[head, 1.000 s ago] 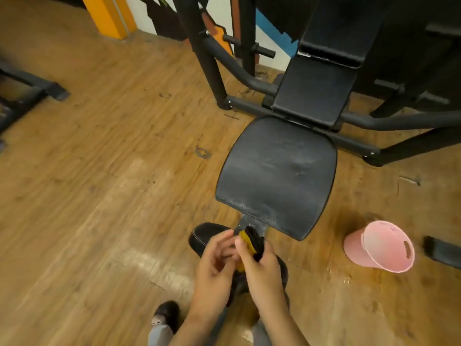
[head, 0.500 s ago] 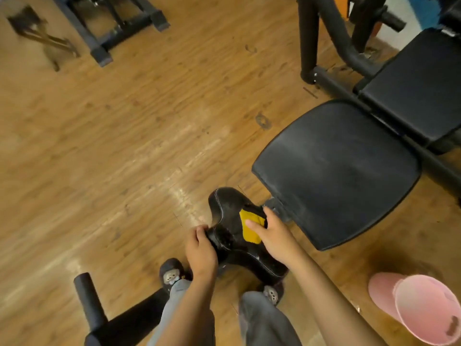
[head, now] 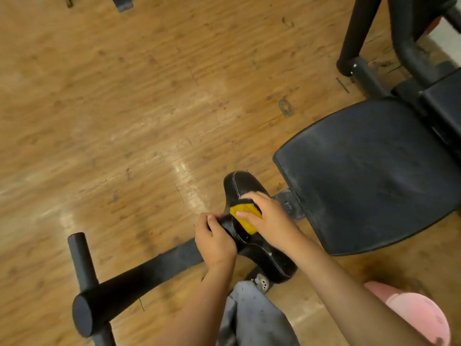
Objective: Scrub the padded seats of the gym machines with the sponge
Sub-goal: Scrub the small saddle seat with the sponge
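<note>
A small black padded saddle seat [head: 239,188] with white stitching sits low in the middle of the view. My right hand [head: 269,218] holds a yellow sponge [head: 245,217] with a dark scrub side and presses it on the saddle's top. My left hand [head: 214,242] grips the saddle's narrow left end. To the right lies a larger black padded bench seat [head: 369,173], dusty and scuffed, apart from both hands.
A black metal frame bar [head: 129,278] with a crossbar runs along the wooden floor [head: 119,116] at lower left. Machine uprights [head: 354,33] stand at top right. A pink bucket [head: 414,313] sits at the lower right. My grey trouser leg [head: 252,315] and a shoe show below.
The view swung left and down. My right hand slid the sponge a little along the saddle, and my left hand kept its grip on the saddle's end.
</note>
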A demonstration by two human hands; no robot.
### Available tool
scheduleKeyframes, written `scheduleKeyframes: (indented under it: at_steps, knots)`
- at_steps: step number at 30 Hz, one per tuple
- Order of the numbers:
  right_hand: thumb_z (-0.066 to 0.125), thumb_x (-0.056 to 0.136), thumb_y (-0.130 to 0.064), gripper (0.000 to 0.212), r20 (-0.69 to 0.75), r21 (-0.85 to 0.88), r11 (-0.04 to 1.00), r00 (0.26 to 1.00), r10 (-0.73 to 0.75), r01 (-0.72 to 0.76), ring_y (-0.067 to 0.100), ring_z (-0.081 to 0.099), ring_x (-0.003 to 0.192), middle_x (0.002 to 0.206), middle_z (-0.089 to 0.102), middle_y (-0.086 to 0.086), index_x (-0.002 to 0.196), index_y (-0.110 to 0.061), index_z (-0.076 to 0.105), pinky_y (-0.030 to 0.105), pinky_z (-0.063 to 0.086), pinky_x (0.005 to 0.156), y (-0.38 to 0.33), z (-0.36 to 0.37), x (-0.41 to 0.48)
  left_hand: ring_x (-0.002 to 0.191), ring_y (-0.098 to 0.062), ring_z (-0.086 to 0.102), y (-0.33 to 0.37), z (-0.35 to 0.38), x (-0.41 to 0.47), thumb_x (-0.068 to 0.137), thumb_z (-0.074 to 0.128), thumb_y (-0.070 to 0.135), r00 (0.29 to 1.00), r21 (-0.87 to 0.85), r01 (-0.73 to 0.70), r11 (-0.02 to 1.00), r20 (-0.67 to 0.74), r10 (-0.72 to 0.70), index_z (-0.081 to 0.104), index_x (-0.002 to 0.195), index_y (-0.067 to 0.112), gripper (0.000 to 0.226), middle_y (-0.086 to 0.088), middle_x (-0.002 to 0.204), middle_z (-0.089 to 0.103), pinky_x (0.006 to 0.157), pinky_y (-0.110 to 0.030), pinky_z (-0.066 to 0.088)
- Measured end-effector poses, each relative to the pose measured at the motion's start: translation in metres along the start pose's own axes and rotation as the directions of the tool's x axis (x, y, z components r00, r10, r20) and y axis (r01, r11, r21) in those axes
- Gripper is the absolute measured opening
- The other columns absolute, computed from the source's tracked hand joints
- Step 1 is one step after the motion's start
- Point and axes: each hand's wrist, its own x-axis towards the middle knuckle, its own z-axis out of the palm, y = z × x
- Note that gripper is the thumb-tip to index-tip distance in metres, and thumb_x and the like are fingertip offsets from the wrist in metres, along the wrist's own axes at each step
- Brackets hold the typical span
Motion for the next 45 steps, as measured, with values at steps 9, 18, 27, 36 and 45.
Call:
scheduleKeyframes:
  at_steps: [9,18,27,36,45]
  knots:
    - [0.058,0.092,-0.036,0.031,-0.368,0.183,0.982,0.924,0.109,-0.043,-0.002,0.055,0.102,0.112,0.061,-0.01,0.12,-0.022,0.057,0.015,0.047,0.089,0.01,0.045,-0.04,0.084,-0.02,0.056,-0.003,0.002,0.003,0.091,0.036,0.027,0.999,-0.05,-0.001,0.999,0.047,0.003,0.058,0.075,0.018,0.028,-0.002,0.081,0.061,0.076,-0.035,0.043]
    - [0.061,0.091,-0.034,0.025,-0.482,0.209,0.978,0.869,0.109,-0.007,-0.012,0.053,0.095,0.105,0.059,-0.016,0.115,-0.026,0.057,-0.001,0.038,0.077,0.001,0.07,-0.066,0.077,-0.023,0.052,0.0,0.002,0.002,0.095,0.046,0.016,0.999,-0.033,0.02,0.999,0.047,-0.019,0.051,0.073,0.014,0.023,-0.007,0.079,0.057,0.065,-0.032,0.037]
    - [0.057,0.093,-0.035,0.037,-0.239,0.119,0.993,0.97,0.047,-0.019,0.007,0.052,0.108,0.121,0.059,-0.002,0.127,-0.019,0.054,0.019,0.044,0.085,0.029,0.019,-0.017,0.068,-0.01,0.051,0.001,0.001,0.0,0.094,0.046,0.014,1.0,-0.075,-0.006,0.997,-0.003,0.005,0.061,0.084,0.0,0.023,-0.003,0.074,0.058,0.058,-0.016,0.042]
    - [0.063,0.092,-0.029,0.035,-0.101,0.065,0.967,0.965,-0.241,0.248,0.015,0.054,0.103,0.116,0.061,0.007,0.12,-0.01,0.058,0.017,0.037,0.079,0.021,0.013,0.004,0.071,-0.019,0.051,-0.003,0.005,0.002,0.087,0.046,0.023,0.996,-0.083,-0.016,0.996,-0.085,0.009,0.062,0.08,-0.004,0.032,-0.011,0.072,0.059,0.069,-0.045,0.048]
    - [0.06,0.093,-0.038,0.064,0.343,-0.074,0.994,0.938,-0.046,0.076,0.021,0.039,0.135,0.15,0.039,0.004,0.146,-0.013,0.036,0.026,0.035,0.098,0.034,-0.026,0.066,0.07,-0.015,0.054,-0.002,0.004,0.001,0.089,0.047,0.018,0.997,-0.069,-0.037,0.997,-0.072,0.032,0.063,0.069,0.008,0.027,-0.003,0.069,0.061,0.068,-0.033,0.044]
